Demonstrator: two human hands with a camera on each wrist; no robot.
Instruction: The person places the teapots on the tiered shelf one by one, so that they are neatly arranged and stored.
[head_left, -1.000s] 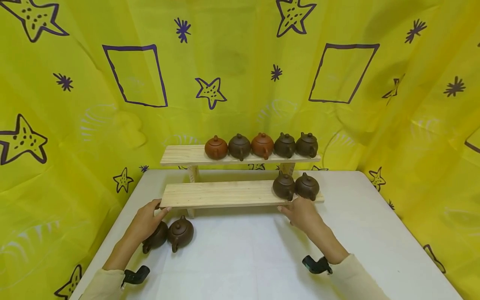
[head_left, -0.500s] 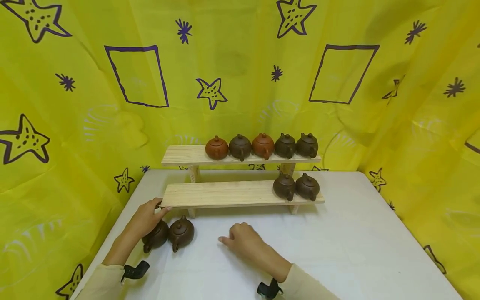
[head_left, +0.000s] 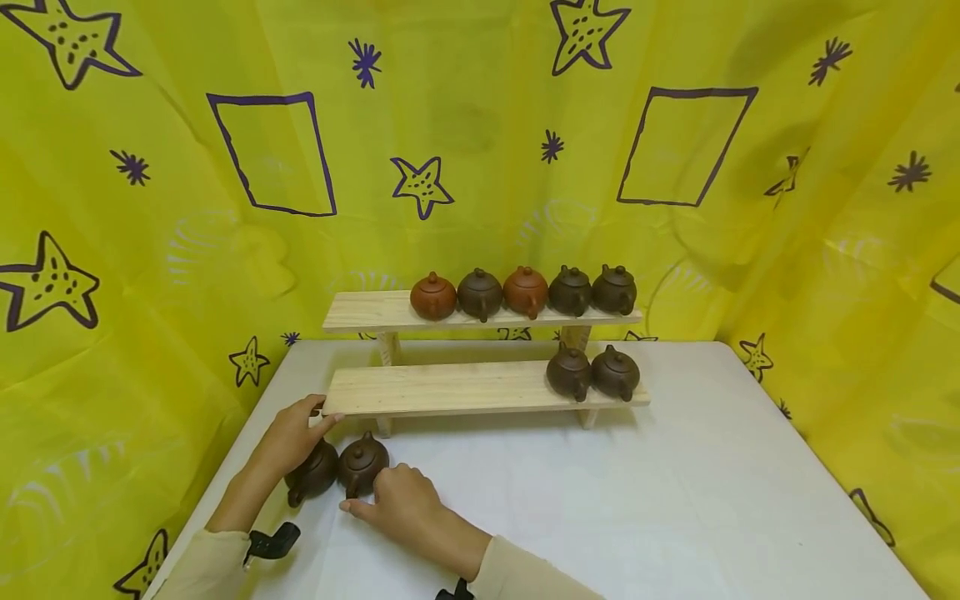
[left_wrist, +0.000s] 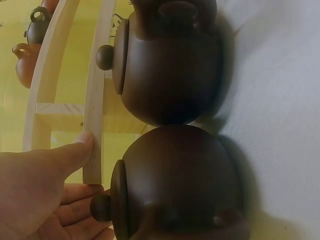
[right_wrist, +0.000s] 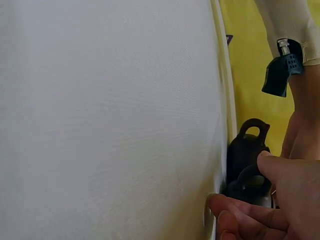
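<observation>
Brown clay teapot (head_left: pixel 362 464) at my right fingers (head_left: pixel 358 509), curled, grip unclear; left fingers (head_left: pixel 330 419) straight on lower shelf (head_left: pixel 450 387). Risk: nudge knocks neighbour teapot (head_left: pixel 313 472), lid slips.

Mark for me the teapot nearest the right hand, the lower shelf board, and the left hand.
teapot (head_left: pixel 363 463), head view, on its round belly.
lower shelf board (head_left: pixel 450 386), head view, on its bare top.
left hand (head_left: pixel 288 437), head view, on the back of the hand.
</observation>
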